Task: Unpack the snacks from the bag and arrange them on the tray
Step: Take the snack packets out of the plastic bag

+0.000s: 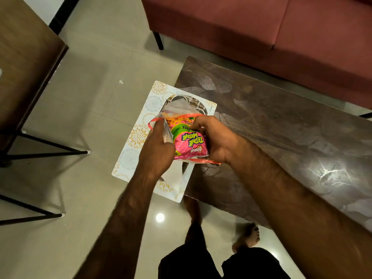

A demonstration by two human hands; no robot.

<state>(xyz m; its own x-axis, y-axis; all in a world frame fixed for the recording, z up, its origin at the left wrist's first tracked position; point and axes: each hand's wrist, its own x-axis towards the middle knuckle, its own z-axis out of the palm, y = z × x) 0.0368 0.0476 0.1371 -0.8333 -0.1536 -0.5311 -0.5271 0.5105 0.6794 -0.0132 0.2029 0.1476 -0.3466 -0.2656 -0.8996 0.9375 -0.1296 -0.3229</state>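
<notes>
A pink and green snack packet [188,137] lies half inside a clear plastic bag [177,106] with an orange rim. My right hand [215,139] grips the packet from the right. At the bag's left edge my left hand [158,150] pinches the plastic and holds the mouth apart. Both hands are held over a steel tray [198,103], which rests on a white patterned mat [136,137] at the left end of the dark table [281,133]. Most of the tray is hidden under the bag.
The mat overhangs the table's left edge above the tiled floor [96,97]. A red sofa [261,27] stands behind the table. A wooden table with black metal legs [30,57] is at the left. My bare feet [247,236] stand near the table's front edge.
</notes>
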